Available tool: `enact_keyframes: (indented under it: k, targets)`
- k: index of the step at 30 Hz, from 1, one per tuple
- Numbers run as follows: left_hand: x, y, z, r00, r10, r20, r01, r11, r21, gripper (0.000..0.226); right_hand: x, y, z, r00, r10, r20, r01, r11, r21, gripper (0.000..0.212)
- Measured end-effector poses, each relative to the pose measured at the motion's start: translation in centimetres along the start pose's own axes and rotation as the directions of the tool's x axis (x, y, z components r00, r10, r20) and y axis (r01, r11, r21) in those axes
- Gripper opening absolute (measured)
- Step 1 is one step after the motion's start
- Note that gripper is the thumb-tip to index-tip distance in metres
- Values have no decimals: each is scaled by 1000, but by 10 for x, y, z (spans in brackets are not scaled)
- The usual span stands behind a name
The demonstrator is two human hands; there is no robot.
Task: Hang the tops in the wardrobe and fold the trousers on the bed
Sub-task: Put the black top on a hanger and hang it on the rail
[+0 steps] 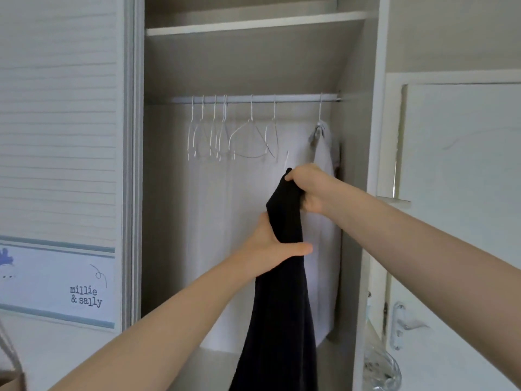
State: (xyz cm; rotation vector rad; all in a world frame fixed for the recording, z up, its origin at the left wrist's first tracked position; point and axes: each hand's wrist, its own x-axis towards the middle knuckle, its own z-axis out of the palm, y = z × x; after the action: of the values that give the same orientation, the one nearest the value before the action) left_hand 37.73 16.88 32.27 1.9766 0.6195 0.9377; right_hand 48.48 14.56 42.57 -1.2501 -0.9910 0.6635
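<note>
Seven wire hangers (248,131) hang on one rail (253,98) at upper centre: six bare, one carrying a pale top (324,193). One dark garment (282,306) hangs at lower centre, one shelf (253,25) at the top.

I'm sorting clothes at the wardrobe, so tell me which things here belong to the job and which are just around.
Job: dark garment, gripped by left hand and right hand; rail; empty hangers; grey top already hung.

Around: printed door panel; door handle; glass item.
</note>
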Motion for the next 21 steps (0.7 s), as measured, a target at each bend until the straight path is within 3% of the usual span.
enact_keyframes:
  k: [2, 4, 9, 15, 21]
  targets:
    - [5, -3, 2, 988, 75, -138, -60, 993, 105, 75, 8, -6, 6, 999, -42, -32, 41, 999, -31, 9]
    - [9, -11, 0, 959, 171, -226, -127, 972, 196, 75, 22, -10, 13, 993, -92, -69, 88, 994, -58, 14]
    - [29, -32, -18, 916, 310, -255, -175, 880, 442, 64, 58, -22, 21, 965, -237, -113, 217, 962, -167, 21]
    - [83, -56, -32, 914, 365, -179, -225, 821, 525, 59, 121, -47, 14, 888, -424, -174, 333, 858, -391, 20]
    - [163, -56, -41, 887, 416, -200, -304, 853, 425, 36, 188, -78, 7, 795, -575, -193, 395, 733, -554, 12]
